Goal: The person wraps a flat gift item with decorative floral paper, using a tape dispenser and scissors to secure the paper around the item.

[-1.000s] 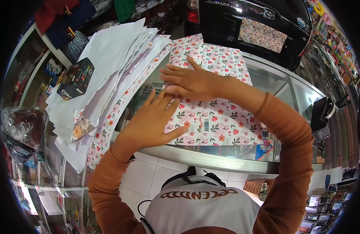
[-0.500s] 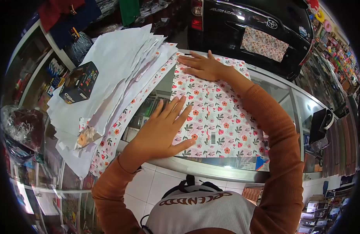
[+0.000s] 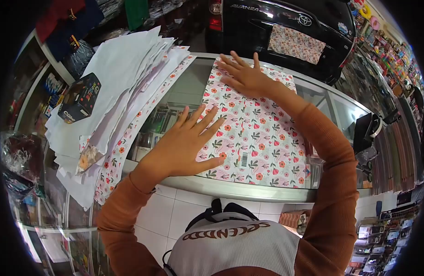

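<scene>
A sheet of white floral paper (image 3: pixel 262 138) with a small barcode lies flat on the glass counter. Its left edge is partly covered by my left hand (image 3: pixel 182 145), which is spread out with nothing in it. Near the paper's far left corner rests my right hand (image 3: pixel 249 78), palm down and fingers apart. To the left is a stack of large white sheets (image 3: pixel 124 69), with floral paper (image 3: pixel 113 172) showing along its lower edge. A black printed box (image 3: pixel 80 99) sits on that stack.
The counter's metal edge (image 3: pixel 249 191) runs close to my body. Beyond the counter stands a black car (image 3: pixel 285 16). Black items (image 3: pixel 367 126) are at the counter's right end. A plastic-wrapped bundle (image 3: pixel 22 158) is at the far left.
My view has shifted, so the counter items appear a little further left. My right hand's fingers are spread wider. The paper lies flat as before.
</scene>
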`<state>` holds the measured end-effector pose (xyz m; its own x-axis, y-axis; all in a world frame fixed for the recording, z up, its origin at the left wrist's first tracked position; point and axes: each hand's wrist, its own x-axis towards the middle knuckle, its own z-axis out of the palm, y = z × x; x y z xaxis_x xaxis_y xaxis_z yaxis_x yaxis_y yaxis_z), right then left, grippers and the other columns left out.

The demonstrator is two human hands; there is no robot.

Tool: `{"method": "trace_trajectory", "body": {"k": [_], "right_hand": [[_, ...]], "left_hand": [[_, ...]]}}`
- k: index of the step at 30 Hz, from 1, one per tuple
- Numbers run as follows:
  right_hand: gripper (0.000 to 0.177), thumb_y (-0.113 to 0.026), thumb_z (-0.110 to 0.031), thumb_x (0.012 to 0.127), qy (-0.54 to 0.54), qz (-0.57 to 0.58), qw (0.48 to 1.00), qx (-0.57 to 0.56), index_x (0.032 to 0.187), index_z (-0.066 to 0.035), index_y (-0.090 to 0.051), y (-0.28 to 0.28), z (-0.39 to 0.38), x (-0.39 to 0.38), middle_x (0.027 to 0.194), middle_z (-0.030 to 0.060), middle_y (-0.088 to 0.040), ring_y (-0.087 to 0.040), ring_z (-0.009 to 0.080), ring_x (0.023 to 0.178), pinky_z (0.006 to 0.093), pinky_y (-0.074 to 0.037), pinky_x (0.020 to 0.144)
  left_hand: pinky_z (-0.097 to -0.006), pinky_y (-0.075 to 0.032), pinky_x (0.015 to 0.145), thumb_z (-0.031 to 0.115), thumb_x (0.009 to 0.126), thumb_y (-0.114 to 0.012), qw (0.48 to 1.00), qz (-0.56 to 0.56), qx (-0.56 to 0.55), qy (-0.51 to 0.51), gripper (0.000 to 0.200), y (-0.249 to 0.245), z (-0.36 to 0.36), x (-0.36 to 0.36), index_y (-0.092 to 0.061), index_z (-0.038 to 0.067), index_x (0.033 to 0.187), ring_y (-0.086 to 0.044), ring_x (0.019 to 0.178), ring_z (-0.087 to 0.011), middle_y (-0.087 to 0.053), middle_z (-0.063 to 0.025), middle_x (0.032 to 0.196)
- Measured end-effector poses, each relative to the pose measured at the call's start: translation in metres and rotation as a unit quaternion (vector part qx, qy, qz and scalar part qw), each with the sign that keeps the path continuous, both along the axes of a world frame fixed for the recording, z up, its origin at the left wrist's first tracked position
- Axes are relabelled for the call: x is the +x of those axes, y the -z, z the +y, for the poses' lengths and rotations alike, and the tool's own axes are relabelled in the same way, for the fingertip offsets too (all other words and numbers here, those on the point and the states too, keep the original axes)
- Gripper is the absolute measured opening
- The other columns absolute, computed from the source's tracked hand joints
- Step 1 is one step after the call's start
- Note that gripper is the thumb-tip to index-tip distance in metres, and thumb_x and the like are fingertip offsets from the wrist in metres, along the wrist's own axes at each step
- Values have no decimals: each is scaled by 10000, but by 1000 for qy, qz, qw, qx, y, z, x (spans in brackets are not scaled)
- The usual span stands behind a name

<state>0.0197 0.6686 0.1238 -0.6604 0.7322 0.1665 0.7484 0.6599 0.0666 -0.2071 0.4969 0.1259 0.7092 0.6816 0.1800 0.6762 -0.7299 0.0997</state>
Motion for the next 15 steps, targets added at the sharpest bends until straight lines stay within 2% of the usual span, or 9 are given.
{"method": "trace_trajectory", "body": {"k": [3, 5, 7, 8, 13, 15], "right_hand": [[599, -279, -507, 1009, -103, 42, 994, -22, 1503, -170, -273, -7, -43, -12, 1588, 61, -173, -73, 258, 1477, 635, 24, 1125], [632, -265, -534, 1001, -165, 88, 978, -90, 1489, -133, -295, -2, -66, -18, 1573, 106, -207, -116, 264, 1471, 626, -8, 1135], [626, -235, -507, 1010, -175, 89, 975, -108, 1484, -103, -300, 11, -71, -17, 1566, 123, -221, -137, 276, 1466, 621, -48, 1135], [624, -228, -502, 1011, -176, 91, 974, -109, 1483, -99, -301, 14, -69, -17, 1564, 124, -226, -142, 280, 1465, 623, -60, 1133], [611, -220, -479, 1015, -167, 108, 977, -81, 1468, -83, -325, 17, -70, -18, 1554, 133, -251, -170, 292, 1458, 630, -94, 1124], [569, -277, -440, 1012, -152, 156, 974, -62, 1407, -54, -411, 20, -72, -16, 1522, 159, -308, -200, 300, 1449, 673, -95, 1099]], "left_hand": [[-559, -124, 1151, 526, 877, -548, 1000, 9, 6, -2, 810, 1, 1, 1, -289, 42, 1473, -212, 1409, -434, -284, -242, 1505], [-558, -142, 1148, 517, 864, -566, 1000, 1, 9, -5, 795, 4, 1, 0, -339, 11, 1434, -232, 1396, -442, -339, -245, 1459], [-558, -153, 1146, 515, 858, -572, 1000, 16, -11, -14, 786, 1, 0, 0, -363, -1, 1413, -240, 1390, -444, -364, -246, 1432], [-553, -166, 1144, 513, 856, -575, 1000, -12, -4, -10, 769, -1, -1, 2, -389, -13, 1386, -255, 1382, -444, -399, -248, 1388], [-523, -210, 1138, 555, 881, -549, 999, -34, -3, -20, 779, 1, -3, 1, -414, -25, 1383, -295, 1365, -453, -402, -271, 1412], [-510, -198, 1145, 552, 892, -532, 999, -34, -13, -23, 785, 0, -3, 3, -386, -26, 1402, -266, 1384, -437, -368, -265, 1440]]}}
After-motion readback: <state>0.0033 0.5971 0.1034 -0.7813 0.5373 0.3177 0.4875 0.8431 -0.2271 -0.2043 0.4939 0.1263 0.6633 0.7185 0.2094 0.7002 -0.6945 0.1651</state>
